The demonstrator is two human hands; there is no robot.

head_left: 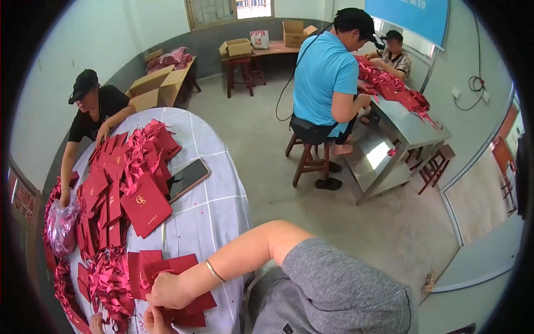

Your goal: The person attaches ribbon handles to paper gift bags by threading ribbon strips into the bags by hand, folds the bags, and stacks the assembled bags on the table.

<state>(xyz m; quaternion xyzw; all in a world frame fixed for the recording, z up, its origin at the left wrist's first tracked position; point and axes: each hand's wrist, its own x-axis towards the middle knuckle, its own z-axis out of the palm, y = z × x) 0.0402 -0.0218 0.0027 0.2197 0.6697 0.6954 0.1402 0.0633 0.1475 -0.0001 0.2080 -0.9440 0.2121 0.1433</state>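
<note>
My right hand (pixel 171 289), with a gold bangle at the wrist, is closed over the flat red paper bags (pixel 177 263) at the table's near edge. Just below it is my left hand (pixel 156 321), its fingers bent together at the lower edge of a red bag; the picture's rim cuts off the rest of it. Both hands seem to pinch the same bag, but the fingertips are partly hidden. A heap of red ribbons (pixel 111 284) lies left of my hands. Beyond it is a big pile of red bags with gold print (pixel 146 205).
A smartphone (pixel 189 179) lies on the checked tablecloth (pixel 214 206). Fingertips (pixel 96 323) show at the lower left, their owner unclear. Across the table, a person in black (pixel 100 111) touches a clear plastic bag (pixel 62 222). Two others work at a metal table (pixel 411 125).
</note>
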